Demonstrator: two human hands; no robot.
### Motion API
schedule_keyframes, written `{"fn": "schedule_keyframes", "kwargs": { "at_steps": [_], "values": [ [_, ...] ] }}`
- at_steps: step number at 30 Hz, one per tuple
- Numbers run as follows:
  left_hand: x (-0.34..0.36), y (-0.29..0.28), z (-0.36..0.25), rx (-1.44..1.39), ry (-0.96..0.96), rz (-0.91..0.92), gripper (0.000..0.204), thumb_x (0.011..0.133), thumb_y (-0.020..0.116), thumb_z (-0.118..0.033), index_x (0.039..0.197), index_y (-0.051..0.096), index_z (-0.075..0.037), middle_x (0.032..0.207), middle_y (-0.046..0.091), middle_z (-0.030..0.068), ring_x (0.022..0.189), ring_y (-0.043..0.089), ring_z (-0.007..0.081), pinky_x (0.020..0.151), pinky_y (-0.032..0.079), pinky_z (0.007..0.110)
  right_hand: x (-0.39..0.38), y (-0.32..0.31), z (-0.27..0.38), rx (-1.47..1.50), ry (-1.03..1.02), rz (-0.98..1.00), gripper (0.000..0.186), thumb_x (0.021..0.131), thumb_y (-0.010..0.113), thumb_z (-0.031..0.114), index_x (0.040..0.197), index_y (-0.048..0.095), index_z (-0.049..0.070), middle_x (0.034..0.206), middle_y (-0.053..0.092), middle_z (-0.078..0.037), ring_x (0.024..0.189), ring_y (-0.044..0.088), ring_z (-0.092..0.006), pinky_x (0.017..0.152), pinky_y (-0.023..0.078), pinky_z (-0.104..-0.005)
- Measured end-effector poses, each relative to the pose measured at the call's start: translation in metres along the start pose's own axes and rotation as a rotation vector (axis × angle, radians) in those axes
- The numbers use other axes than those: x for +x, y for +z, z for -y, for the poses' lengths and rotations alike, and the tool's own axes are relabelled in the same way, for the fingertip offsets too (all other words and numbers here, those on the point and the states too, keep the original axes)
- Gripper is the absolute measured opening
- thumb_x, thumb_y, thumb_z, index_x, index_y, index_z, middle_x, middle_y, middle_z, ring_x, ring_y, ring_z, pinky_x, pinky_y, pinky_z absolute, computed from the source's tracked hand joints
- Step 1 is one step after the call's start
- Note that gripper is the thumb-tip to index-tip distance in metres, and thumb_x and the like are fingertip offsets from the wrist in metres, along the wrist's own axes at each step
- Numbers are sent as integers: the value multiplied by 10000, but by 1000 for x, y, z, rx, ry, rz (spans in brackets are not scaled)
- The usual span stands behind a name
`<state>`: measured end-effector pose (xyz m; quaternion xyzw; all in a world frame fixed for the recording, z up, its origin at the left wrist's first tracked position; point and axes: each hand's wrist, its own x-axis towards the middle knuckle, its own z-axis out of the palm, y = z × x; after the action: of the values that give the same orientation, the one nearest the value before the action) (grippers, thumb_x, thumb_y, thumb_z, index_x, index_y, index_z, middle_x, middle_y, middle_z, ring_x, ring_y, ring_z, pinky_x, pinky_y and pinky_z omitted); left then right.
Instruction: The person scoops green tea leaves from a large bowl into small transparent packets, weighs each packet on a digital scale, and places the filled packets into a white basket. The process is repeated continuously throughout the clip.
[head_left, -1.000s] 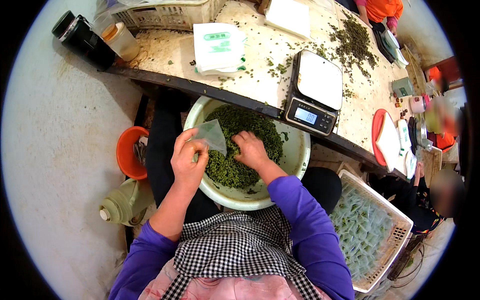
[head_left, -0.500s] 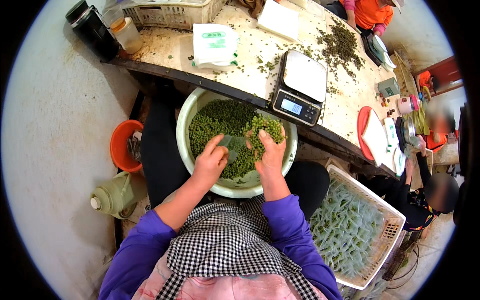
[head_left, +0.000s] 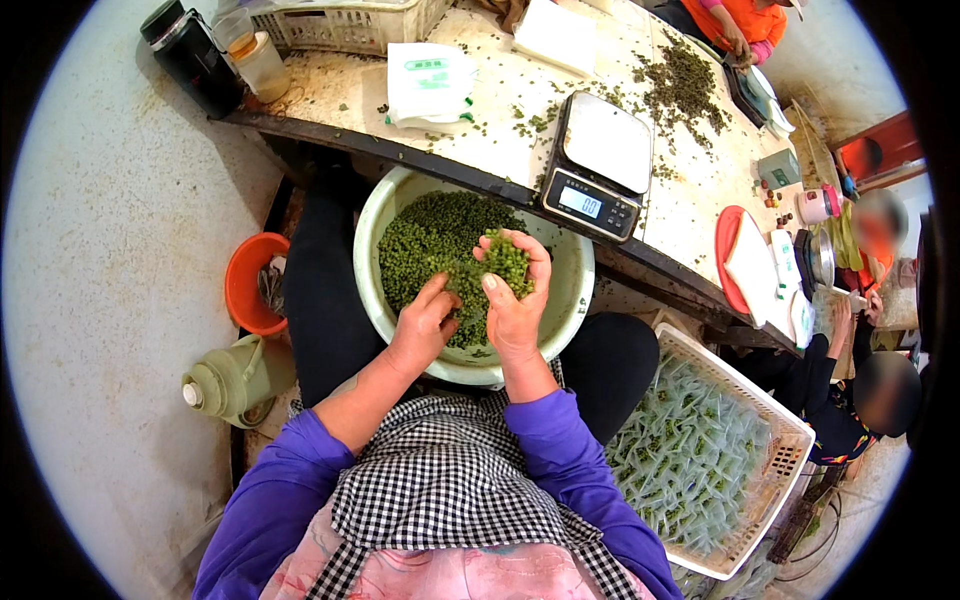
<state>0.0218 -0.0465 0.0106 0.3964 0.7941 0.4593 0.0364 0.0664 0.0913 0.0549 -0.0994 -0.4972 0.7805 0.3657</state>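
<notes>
While my right hand [head_left: 518, 312] cups buds [head_left: 507, 263], my left hand [head_left: 424, 328] curled, grip unclear, the desk [head_left: 505, 105] overhangs the basin [head_left: 570, 285]; green print [head_left: 428, 64] marks a packet [head_left: 430, 95].

Blk flask [head_left: 192, 62], orange bucket [head_left: 242, 288]; grn jug [head_left: 232, 380] nr wall [head_left: 110, 250]

Buds [head_left: 440, 222] lie in the basin [head_left: 572, 300] beside the tabletop [head_left: 345, 75]; scale [head_left: 606, 150] on the tabletop; bucket [head_left: 248, 290] and flask [head_left: 232, 380] left of the basin, crate [head_left: 792, 440] of bags [head_left: 690, 460] right.
</notes>
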Motion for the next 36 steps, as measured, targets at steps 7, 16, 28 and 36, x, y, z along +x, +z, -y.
{"fn": "schedule_keyframes", "kwargs": {
  "at_steps": [7, 16, 28, 36],
  "values": [
    [0, 2, 5, 3, -25, 13, 327, 633, 735, 70, 922, 610, -16, 1312, 519, 304, 912, 667, 392, 719, 577, 384, -4, -1, -5, -148, 13, 88, 512, 839, 677, 20, 1304, 464, 25, 1276, 531, -88, 1197, 526, -204, 1016, 433, -357],
    [3, 4, 3, -15, 26, -26, 205, 656, 711, 61, 810, 602, -17, 1313, 551, 275, 813, 689, 339, 676, 575, 359, -1, -33, -1, -1095, 56, 304, 632, 763, 747, 175, 1320, 479, 49, 1248, 578, -184, 1179, 543, -352, 969, 453, -425],
    [6, 0, -1, 115, 108, 37, 158, 681, 647, 75, 742, 526, -6, 1383, 522, 217, 846, 695, 294, 665, 584, 350, 12, -17, 46, -1119, 265, 581, 462, 765, 648, 22, 1217, 565, 68, 1171, 628, -165, 956, 655, -339, 771, 531, -400],
    [4, 3, 4, 170, 158, 24, 123, 721, 659, 47, 776, 559, 0, 1381, 518, 223, 893, 693, 295, 678, 594, 342, -10, -37, 32, -1233, 98, 537, 351, 789, 715, 112, 1120, 611, 66, 1222, 590, -117, 924, 654, -328, 768, 533, -387]
  ]
}}
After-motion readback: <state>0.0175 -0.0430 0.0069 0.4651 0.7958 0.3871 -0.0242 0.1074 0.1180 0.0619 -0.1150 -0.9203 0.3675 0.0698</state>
